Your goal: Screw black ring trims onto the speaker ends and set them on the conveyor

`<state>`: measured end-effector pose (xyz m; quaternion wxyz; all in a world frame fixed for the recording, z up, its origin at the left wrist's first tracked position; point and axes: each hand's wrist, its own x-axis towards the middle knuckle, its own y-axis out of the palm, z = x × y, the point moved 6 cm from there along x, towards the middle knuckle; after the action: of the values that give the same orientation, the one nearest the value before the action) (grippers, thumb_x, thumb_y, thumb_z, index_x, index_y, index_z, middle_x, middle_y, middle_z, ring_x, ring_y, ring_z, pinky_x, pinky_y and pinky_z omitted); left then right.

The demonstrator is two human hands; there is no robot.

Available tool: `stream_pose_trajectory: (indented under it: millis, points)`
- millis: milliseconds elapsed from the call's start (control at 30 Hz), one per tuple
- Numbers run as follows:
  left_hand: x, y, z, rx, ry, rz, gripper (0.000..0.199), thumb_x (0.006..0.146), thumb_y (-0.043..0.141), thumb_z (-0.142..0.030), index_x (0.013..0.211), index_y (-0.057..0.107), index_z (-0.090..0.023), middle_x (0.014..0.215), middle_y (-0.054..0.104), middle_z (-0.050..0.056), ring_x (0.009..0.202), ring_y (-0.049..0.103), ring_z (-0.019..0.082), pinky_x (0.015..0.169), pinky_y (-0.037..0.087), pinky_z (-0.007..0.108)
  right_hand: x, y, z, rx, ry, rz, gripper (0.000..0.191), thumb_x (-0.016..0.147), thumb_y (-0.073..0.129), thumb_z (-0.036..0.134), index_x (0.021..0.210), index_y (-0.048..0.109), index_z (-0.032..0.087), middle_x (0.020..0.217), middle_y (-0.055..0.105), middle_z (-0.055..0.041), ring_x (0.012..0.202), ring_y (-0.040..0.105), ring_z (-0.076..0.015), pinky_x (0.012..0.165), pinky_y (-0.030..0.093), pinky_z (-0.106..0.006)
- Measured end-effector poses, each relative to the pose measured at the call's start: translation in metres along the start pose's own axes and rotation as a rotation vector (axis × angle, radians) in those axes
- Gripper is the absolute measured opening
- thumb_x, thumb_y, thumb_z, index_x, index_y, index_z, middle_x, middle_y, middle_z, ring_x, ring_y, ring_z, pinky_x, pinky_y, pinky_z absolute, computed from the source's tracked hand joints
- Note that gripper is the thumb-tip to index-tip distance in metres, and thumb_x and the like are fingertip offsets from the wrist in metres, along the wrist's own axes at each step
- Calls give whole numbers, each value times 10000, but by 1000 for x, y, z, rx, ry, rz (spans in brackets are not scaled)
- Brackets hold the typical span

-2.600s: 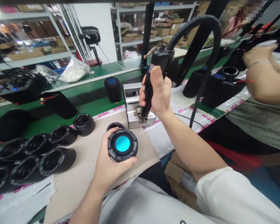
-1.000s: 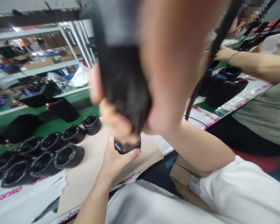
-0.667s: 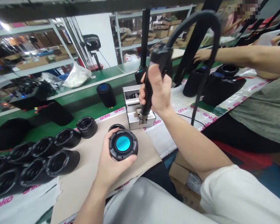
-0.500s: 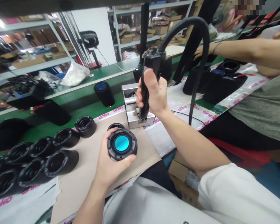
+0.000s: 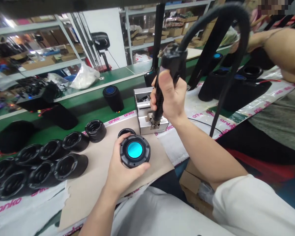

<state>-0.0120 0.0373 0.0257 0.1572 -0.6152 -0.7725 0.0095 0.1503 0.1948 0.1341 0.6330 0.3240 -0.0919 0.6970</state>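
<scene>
My left hand (image 5: pixel 124 172) is wrapped round a black round speaker part with a shiny blue centre (image 5: pixel 135 150), held above the cardboard sheet (image 5: pixel 93 183). Just behind it, another black ring part (image 5: pixel 126 131) is partly hidden. My right hand (image 5: pixel 170 95) grips a black corded power driver (image 5: pixel 159 95), upright with its tip down at a silver metal box (image 5: pixel 151 121). Whether the tip touches anything inside the box, I cannot tell.
Several black hollow rings (image 5: pixel 71 165) stand at the left. A black cylinder with a blue top (image 5: pixel 113 98) is behind the sheet. More black cylinders (image 5: pixel 211 83) and another person's arm (image 5: pixel 282 46) are at the right. The driver's thick cable (image 5: pixel 244 42) arches overhead.
The whole view has shifted, so the bench things appear slightly further right. Both hands keep their holds. The other person's arm has moved, and a bright blue-topped part now shows near it.
</scene>
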Motion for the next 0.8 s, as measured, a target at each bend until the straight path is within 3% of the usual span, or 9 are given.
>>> stream_pose_trajectory:
  millis: [167, 333, 467, 533, 800]
  points:
    - [1, 0, 0, 27, 19, -12, 883, 667, 976, -523, 1402, 577, -239, 1432, 667, 144, 1289, 708, 358, 1053, 608, 464, -10, -9, -22, 3, 20, 15, 709, 878, 628, 942, 804, 535, 243, 513, 486, 48, 357, 431, -123, 319, 282, -250]
    - [0, 0, 0, 10, 14, -6, 868, 664, 987, -479, 1394, 583, -239, 1414, 682, 138, 1264, 725, 343, 1025, 621, 439, -20, -13, -20, 21, 232, 82, 703, 826, 726, 914, 793, 557, 233, 532, 533, 30, 366, 460, -128, 331, 347, -266]
    - [0, -1, -2, 5, 25, -11, 877, 645, 996, -467, 1385, 587, -234, 1412, 682, 139, 1265, 724, 347, 1029, 618, 442, -12, -15, 6, 22, 20, -63, 689, 873, 655, 925, 811, 561, 246, 537, 496, 38, 394, 447, -132, 356, 309, -306]
    - [0, -1, -2, 7, 24, -9, 874, 647, 999, -461, 1384, 587, -236, 1411, 683, 138, 1262, 726, 344, 1026, 617, 438, -9, -12, 8, 6, -37, -83, 660, 914, 632, 899, 822, 557, 250, 533, 481, 43, 388, 431, -133, 360, 267, -312]
    - [1, -1, -1, 5, 28, -14, 862, 649, 991, -440, 1384, 589, -234, 1420, 679, 138, 1274, 721, 348, 1053, 606, 450, -14, -11, -22, 10, 62, 19, 699, 880, 654, 921, 801, 525, 238, 523, 504, 40, 355, 438, -129, 319, 281, -259]
